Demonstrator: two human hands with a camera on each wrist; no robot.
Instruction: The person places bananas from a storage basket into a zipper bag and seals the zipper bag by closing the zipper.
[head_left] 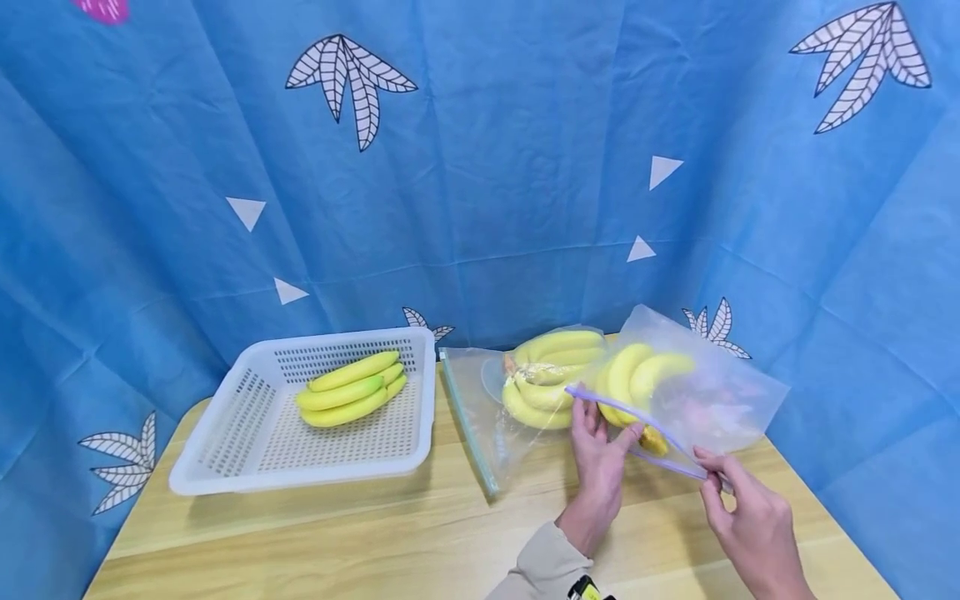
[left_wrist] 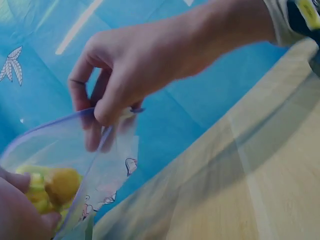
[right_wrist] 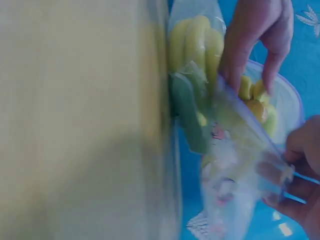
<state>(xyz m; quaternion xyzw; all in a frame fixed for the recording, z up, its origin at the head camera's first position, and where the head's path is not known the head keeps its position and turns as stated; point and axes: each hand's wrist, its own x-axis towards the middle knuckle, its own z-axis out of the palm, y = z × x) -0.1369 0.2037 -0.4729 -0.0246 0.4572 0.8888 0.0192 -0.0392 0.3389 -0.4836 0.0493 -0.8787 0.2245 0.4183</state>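
A clear zip bag (head_left: 738,408) with a purple closure lies on the right, its mouth towards me. Inside it is a bunch of bananas (head_left: 622,379), with the brown stem end near the opening. My left hand (head_left: 600,462) holds the bag's mouth, thumb and fingers apart beside the stem end. In the right wrist view, fingers of the left hand (right_wrist: 257,42) lie close to the bananas. The far corner of the purple closure is pinched by my right hand (head_left: 757,508). In the left wrist view, the right hand (left_wrist: 130,70) grips that corner.
Left of the hands lies another clear bag (head_left: 476,392) with a green closure, holding more bananas (head_left: 540,400). A white plastic basket (head_left: 202,450) with a banana bunch (head_left: 352,392) stands on the wooden table (head_left: 337,542). A blue patterned curtain (head_left: 510,167) surrounds the table.
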